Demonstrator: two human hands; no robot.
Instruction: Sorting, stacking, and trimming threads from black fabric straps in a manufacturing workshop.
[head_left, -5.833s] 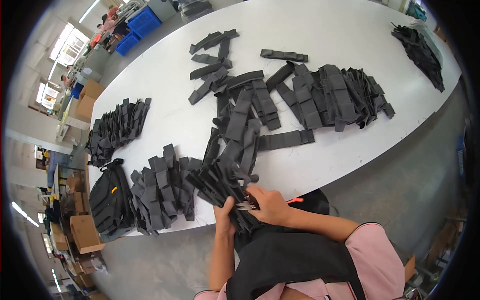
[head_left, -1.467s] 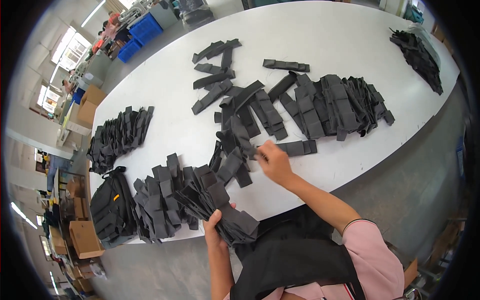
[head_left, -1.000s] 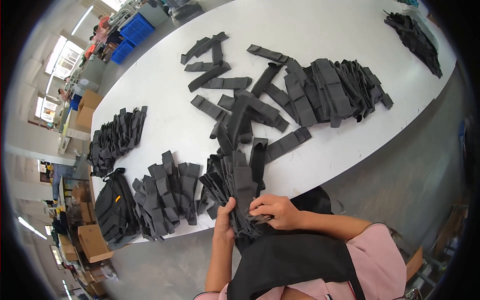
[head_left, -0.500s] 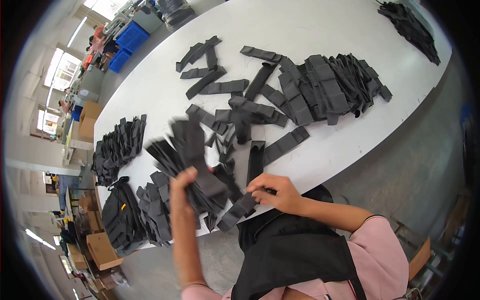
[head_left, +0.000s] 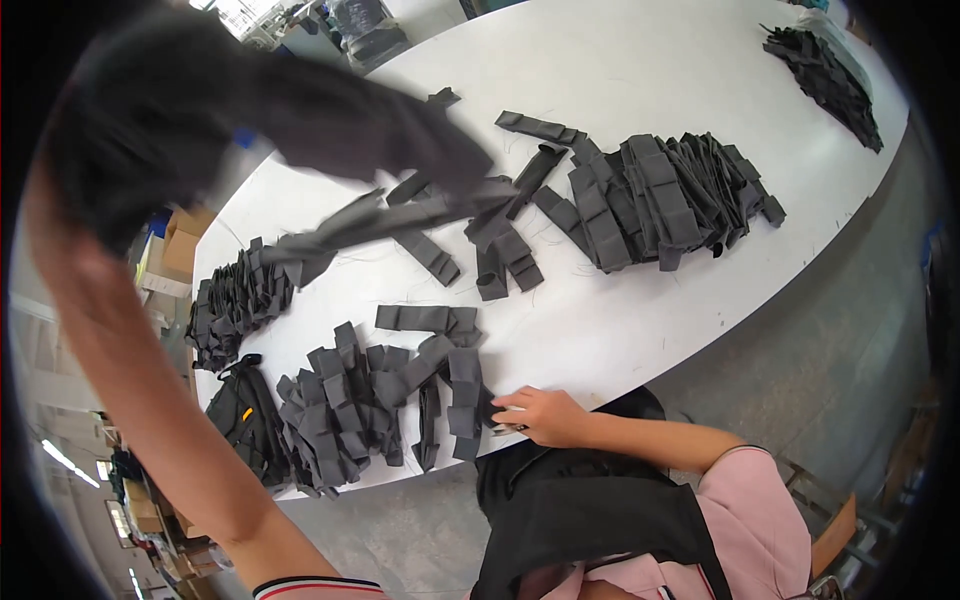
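head view: our left hand (head_left: 92, 268), blurred, gripping dark strips (head_left: 375, 125); our right hand (head_left: 555, 417), half-curled around small metal tool (head_left: 509, 429).

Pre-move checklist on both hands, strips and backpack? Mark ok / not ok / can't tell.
1. Left hand holding strip bundle off the table: ok, both blurred.
2. Whole bundle securely gripped: cannot tell, blur hides the fingers.
3. Right hand clear of the bundle: ok, apart, at the near edge.
4. Metallic object at right fingertips identifiable: cannot tell, mostly covered.
5. Loose mid-table strips uncrossed: not ok, some overlap.
6. Black backpack clear of right hand: ok.
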